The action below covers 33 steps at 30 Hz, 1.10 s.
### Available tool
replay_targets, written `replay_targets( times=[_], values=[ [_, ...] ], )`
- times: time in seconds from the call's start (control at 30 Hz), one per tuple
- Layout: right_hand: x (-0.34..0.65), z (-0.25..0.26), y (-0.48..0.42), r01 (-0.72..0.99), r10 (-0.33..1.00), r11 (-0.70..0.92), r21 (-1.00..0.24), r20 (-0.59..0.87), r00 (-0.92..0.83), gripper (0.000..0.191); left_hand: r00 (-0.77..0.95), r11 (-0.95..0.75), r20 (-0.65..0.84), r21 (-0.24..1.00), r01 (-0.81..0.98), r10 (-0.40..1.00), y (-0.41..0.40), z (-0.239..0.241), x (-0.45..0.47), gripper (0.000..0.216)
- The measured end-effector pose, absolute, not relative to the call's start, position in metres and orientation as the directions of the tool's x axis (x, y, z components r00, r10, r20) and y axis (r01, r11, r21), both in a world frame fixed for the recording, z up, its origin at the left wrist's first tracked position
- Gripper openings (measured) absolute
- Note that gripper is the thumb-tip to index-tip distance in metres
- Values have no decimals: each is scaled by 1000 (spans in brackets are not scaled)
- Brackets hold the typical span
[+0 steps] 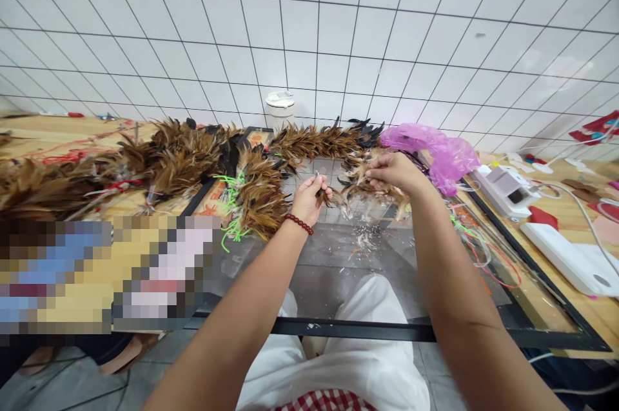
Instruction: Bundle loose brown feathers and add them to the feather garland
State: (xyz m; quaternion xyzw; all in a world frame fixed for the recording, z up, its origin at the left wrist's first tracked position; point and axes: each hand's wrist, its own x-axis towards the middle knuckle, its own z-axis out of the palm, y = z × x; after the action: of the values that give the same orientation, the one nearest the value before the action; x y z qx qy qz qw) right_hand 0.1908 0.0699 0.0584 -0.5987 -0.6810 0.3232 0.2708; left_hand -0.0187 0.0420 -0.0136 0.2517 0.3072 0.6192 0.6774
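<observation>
- The small bunch of brown feathers (325,193) sits above the dark see-through panel, in the fingertips of the left hand (312,197). That hand is curled around it, thumb against fingers; so light a grip probably suits thin quills, which a full fist might crush.
- The right hand (393,172) reaches over the loose heap of pale and brown feathers (355,175), its fingers bent together at the heap's edge. Whether they grip a feather cannot be told. The heap lies just beside the left hand, presumably to keep the reach short.
- White fluffy scraps (366,235) are scattered in front of the heap, easy to spot against the dark, black-framed see-through panel (319,269), whose smooth face probably gives feathers little to snag on.
- Left of the left hand lies the thick brown feather bundle with bright green ties (261,201); the ties appear to gather its quill ends.
- Behind the hands, a long row of brown and black feathers (309,140) leaves the front of the panel free for working.
- The crumpled translucent purple plastic bag (435,150) rests beyond the right hand, and the white lidded cup (280,109) stands behind the row, perhaps to avoid knocks, on the pale wooden desk (43,129).
</observation>
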Motion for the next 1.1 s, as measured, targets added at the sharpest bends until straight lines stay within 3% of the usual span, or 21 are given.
replay_targets(
  times=[0.2,0.4,0.53,0.67,0.8,0.97,1.1],
  values=[
    [188,60,71,433,997,51,-900,68,24,6,46,105,-101,715,-692,994,42,-14,-19,17],
    [150,42,71,217,940,325,-920,340,35,19,67,129,-116,708,-694,991,39,-12,-15,14],
    [119,26,61,304,889,441,-845,458,-16,19,11,96,-127,686,-721,992,39,-12,-13,11],
    [104,14,53,416,890,440,-796,447,-86,19,-70,43,-150,641,-766,986,44,-14,-14,8],
    [100,6,51,597,866,470,-650,471,-168,18,-106,9,-147,624,-782,983,47,-17,-14,9],
    [96,10,44,693,840,522,-498,440,-317,22,-85,59,-195,634,-771,977,48,-17,-15,8],
    [99,24,41,670,885,465,-579,326,-332,19,-99,58,-196,665,-744,976,47,-16,-16,9]
  ],
)
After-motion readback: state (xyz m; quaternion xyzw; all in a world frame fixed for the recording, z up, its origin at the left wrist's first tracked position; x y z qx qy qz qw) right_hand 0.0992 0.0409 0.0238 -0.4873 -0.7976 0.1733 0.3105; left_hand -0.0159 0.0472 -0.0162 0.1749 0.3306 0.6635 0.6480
